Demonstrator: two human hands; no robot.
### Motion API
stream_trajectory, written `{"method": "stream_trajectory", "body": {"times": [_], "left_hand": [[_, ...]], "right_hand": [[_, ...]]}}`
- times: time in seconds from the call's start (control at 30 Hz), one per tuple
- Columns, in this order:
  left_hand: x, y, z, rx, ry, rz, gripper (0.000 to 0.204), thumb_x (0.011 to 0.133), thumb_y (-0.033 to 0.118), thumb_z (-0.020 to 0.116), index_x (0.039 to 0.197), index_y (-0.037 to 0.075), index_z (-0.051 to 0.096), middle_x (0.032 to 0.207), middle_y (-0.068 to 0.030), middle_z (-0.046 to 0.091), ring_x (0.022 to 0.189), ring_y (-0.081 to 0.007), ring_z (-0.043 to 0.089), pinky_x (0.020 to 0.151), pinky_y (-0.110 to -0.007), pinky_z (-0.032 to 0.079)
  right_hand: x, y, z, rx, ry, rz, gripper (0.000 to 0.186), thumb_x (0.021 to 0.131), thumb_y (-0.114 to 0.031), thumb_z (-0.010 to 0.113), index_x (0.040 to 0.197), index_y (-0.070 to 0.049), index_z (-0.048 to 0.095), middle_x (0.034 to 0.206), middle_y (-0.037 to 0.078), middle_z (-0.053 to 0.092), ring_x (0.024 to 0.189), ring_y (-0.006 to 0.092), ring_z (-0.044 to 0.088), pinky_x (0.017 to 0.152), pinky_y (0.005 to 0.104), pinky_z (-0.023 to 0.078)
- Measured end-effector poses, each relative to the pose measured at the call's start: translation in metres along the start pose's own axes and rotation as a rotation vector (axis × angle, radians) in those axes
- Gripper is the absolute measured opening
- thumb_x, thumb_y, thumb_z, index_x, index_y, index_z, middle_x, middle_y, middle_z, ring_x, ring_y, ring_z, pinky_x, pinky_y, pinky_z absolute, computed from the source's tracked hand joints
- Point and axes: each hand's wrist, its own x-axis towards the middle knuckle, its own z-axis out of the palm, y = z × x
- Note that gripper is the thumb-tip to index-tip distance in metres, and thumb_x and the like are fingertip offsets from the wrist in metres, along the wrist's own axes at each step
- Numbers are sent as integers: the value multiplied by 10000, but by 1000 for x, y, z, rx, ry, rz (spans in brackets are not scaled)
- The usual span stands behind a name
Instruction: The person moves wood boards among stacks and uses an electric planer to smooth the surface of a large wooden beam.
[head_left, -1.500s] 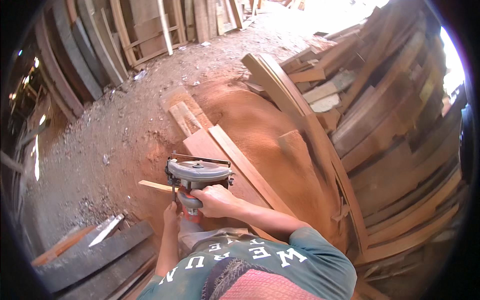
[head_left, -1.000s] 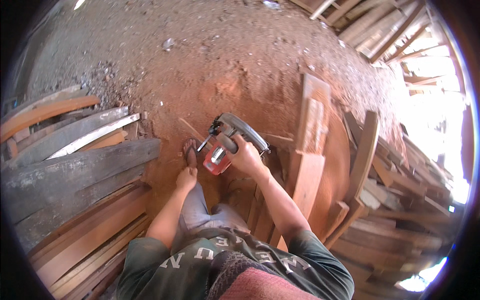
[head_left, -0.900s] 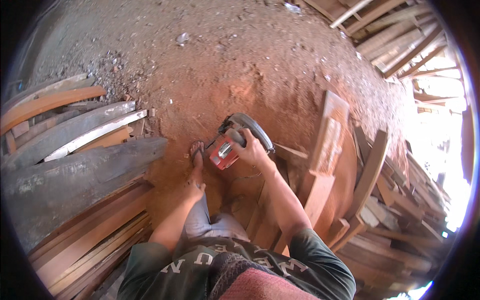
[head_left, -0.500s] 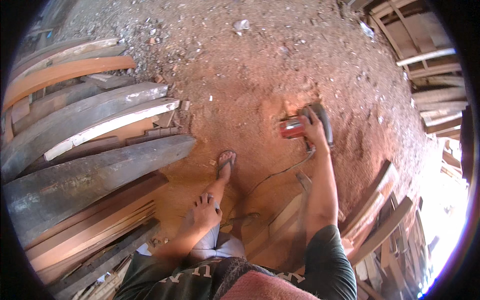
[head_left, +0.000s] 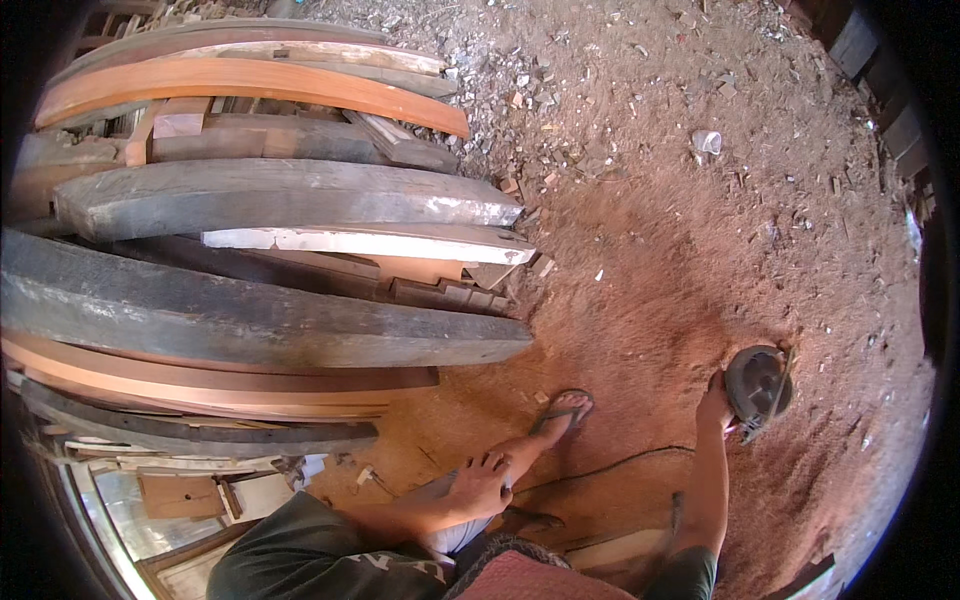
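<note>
Low over the reddish ground at the right, my right hand (head_left: 714, 408) is wrapped round a circular saw (head_left: 757, 392). Its dark, round guard and flat base edge face up; its grip is mostly hidden by my hand. A dark power cord (head_left: 610, 464) runs from it back along the ground toward my legs. My left hand (head_left: 482, 486) lies on my knee with its fingers spread and nothing in it. Below that knee, my foot in a flip-flop (head_left: 566, 408) stands on the sawdust.
Thick grey beams (head_left: 280, 310), an orange board (head_left: 250, 80) and other planks are stacked on the left. Sawdust-covered ground (head_left: 640, 330) lies ahead, with rubble (head_left: 520, 110) and a whitish crumpled cup-like thing (head_left: 707, 142) farther off. Another wood piece (head_left: 625, 550) lies by my legs.
My view has swung left, bringing more stacked beams into sight. The saw has turned in my right hand, its red body now hidden and its round guard showing. My left hand stays on the knee.
</note>
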Motion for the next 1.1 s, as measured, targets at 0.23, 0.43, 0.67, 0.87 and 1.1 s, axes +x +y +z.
{"method": "stream_trajectory", "body": {"times": [0.23,0.43,0.67,0.87,1.1], "left_hand": [[6,-12,-7,-12,-92,-82,586,866,352,681,1383,88,601,1426,-169,596,1262,-388,589,1025,-564,486],[5,-13,13,-23,-125,-107,544,883,356,672,1365,112,608,1423,-162,599,1284,-398,575,1067,-567,458],[-13,-7,21,3,-87,-54,539,875,354,682,1352,111,616,1427,-164,593,1293,-406,564,1092,-552,443],[-28,2,43,61,-15,-16,544,870,358,677,1340,89,628,1397,-176,599,1272,-442,567,1069,-556,462],[-41,23,50,173,-47,41,510,867,355,676,1276,50,655,1344,-221,623,1222,-458,598,1058,-545,470]], "right_hand": [[11,-59,110,157,-58,123,634,1036,-319,599,1618,-195,381,1608,174,458,1475,346,434,1168,516,408],[7,-65,144,131,-109,113,575,1031,-310,583,1576,-190,442,1584,158,481,1453,341,444,1158,524,403],[-20,-54,139,99,-123,75,517,1026,-300,564,1528,-185,514,1555,139,507,1427,335,456,1146,534,398],[-48,-43,161,68,-130,21,479,1021,-291,547,1486,-180,575,1530,122,530,1405,330,467,1136,541,393],[-182,-65,151,7,-236,-199,518,1021,-268,533,1506,-90,578,1590,159,496,1488,368,405,1192,572,327]]}}
